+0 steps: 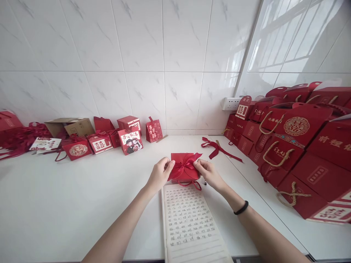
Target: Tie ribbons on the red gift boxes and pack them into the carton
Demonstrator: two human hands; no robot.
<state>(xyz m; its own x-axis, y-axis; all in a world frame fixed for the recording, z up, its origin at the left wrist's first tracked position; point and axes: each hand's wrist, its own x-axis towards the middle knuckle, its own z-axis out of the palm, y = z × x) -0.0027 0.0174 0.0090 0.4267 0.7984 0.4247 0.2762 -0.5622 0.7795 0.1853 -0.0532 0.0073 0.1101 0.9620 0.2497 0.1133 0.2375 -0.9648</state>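
Note:
In the middle of the head view a small red gift box [181,177] sits at the far end of an open notebook [189,219] filled with handwriting. A red satin ribbon [183,166] is tied in a bow over the box's top, and a red cord handle [196,185] hangs at its near side. My left hand [161,171] is closed, thumb and fingers pinching the bow at the left. At the other side my right hand [210,173] pinches the ribbon's right loop, with a black band on that wrist. The hidden fingertips reach behind the ribbon.
Loose red ribbon pieces [218,148] lie behind on the right. A tall stack of red boxes [296,146] with rope handles fills the right side. Several finished boxes [101,144], a cardboard box [79,128] and a ribbon heap [30,133] line the back left. A power strip [231,103] is at the wall.

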